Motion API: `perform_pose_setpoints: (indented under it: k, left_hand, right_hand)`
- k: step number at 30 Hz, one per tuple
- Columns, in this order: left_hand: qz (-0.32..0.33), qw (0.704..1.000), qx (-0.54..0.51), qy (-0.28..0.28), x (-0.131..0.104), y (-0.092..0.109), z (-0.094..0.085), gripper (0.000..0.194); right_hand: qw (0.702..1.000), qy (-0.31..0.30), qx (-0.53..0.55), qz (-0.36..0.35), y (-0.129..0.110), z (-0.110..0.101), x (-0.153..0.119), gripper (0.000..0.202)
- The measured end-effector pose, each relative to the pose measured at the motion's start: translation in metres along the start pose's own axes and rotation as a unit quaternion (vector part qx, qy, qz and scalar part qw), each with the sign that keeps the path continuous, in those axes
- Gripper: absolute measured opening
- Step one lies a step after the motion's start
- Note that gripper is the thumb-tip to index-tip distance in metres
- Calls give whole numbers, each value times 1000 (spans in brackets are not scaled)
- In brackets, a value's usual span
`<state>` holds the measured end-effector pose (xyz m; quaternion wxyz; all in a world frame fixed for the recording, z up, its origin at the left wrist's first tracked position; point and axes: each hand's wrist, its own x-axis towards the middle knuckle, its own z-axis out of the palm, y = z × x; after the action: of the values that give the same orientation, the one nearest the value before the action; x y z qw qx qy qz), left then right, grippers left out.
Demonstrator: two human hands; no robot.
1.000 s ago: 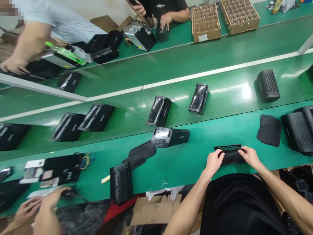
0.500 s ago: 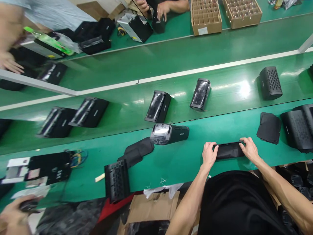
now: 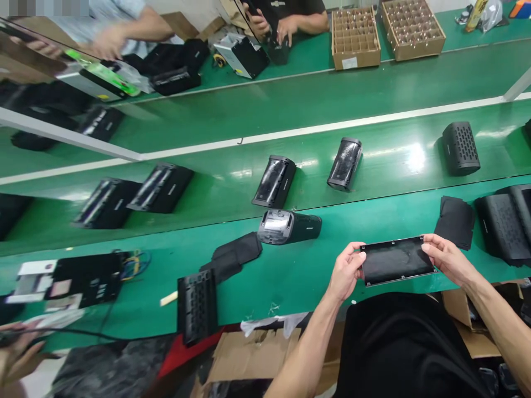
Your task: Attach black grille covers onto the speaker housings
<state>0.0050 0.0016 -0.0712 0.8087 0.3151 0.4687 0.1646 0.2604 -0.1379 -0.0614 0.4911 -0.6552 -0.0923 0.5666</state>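
A flat black rectangular panel point(image 3: 398, 261) with small tabs along its edges is held in front of my body, over the near green bench. My left hand point(image 3: 349, 268) pinches its left end, thumb on top. At its right end my right hand point(image 3: 448, 258) grips the corner. A stack of thin black sheets point(image 3: 455, 222) lies just beyond my right hand. To the left, a black speaker-like housing point(image 3: 290, 226) with a clear end rests on the bench, beside more black sheets point(image 3: 236, 254).
Black housings point(image 3: 274, 181) stand along the green middle strip. A perforated black part point(image 3: 197, 307) lies at the bench's near edge. Dark units point(image 3: 504, 224) sit at the right. Other people's hands point(image 3: 108, 41) show across the bench and at lower left. Divided cardboard boxes point(image 3: 355, 55) stand behind.
The panel has been raised and tilted, so more of its face shows. Both hands have lifted with it, my right hand moving right. The person at upper left has moved a hand.
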Motion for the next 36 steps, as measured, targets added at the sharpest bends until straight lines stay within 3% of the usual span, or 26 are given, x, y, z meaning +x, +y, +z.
perform_pose_setpoints:
  k: [3, 11, 23, 36]
  left_hand:
    - [20, 1000, -4, 6, -9, 8, 8, 62]
    - [84, 996, 30, 27, -12, 4, 14, 53]
    - [82, 996, -14, 9, -18, 8, 20, 55]
    - [89, 995, -4, 42, -14, 2, 21, 55]
  right_hand:
    - [999, 15, 27, -13, -10, 1, -10, 58]
    - [999, 13, 44, -22, -17, 1, -26, 52]
    - [996, 17, 88, -21, -19, 10, -34, 47]
    - [996, 22, 79, -20, -17, 8, -33, 49]
